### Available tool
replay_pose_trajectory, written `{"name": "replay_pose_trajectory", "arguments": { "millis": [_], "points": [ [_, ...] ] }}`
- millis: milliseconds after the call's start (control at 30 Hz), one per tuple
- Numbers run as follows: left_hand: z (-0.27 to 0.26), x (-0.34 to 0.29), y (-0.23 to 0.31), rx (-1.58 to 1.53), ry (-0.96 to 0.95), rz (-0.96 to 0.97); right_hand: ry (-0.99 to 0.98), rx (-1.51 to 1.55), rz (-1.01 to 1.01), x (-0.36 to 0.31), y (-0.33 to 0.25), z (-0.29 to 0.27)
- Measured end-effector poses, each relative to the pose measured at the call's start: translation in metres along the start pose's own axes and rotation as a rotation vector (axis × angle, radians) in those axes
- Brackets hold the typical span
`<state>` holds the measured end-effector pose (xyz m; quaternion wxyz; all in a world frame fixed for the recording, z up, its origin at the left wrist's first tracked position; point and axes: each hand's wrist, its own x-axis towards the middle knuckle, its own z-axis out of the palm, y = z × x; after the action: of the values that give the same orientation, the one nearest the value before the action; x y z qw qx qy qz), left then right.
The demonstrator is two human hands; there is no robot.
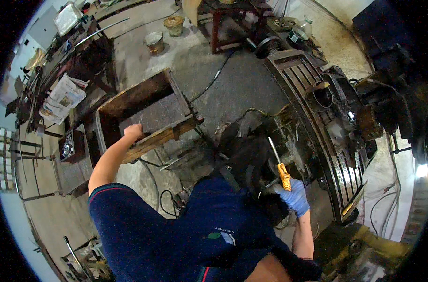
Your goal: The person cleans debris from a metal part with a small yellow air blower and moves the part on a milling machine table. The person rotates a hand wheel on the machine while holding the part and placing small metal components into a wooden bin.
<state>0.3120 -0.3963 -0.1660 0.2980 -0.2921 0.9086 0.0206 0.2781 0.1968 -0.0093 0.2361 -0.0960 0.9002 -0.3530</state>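
Observation:
My bare left hand (134,131) is closed at the near rim of an open wooden box (164,135), fingers curled over its edge. The box has dark, worn inner walls and its floor looks bare. On the right, my right hand (296,197) wears a blue glove and grips a yellow air blow gun (283,175). A long metal nozzle (273,149) points from it, up and slightly left. The blow gun's lower part is hidden in the glove. Just right of it is a slotted metal machine table (317,131).
A small metal tray (73,145) with metal pieces sits left of the box. Two buckets, one grey (154,43) and one tan (174,26), stand on the far floor. A dark-red stand (217,28) is beyond. A cable (217,75) crosses the floor. Newspaper (63,98) hangs at the left bench.

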Motion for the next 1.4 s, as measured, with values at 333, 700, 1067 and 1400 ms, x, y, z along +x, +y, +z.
{"name": "replay_pose_trajectory", "arguments": {
  "millis": [333,700,1067,1400],
  "points": [
    [-0.022,0.007,0.008,-0.828,0.151,0.111,0.036,0.024,-0.011,-0.005,0.013,0.000],
    [-0.150,-0.101,0.242,-2.307,-0.449,0.884,0.036,-0.136,-0.089,0.001,-0.031,-0.018],
    [-0.124,-0.143,0.416,-1.660,-0.792,1.024,0.081,-0.337,0.128,-0.018,0.001,-0.062],
    [-0.123,-0.166,0.460,-1.588,-0.928,0.980,0.608,-0.053,0.011,-0.067,0.041,-0.136]
  ]
}}
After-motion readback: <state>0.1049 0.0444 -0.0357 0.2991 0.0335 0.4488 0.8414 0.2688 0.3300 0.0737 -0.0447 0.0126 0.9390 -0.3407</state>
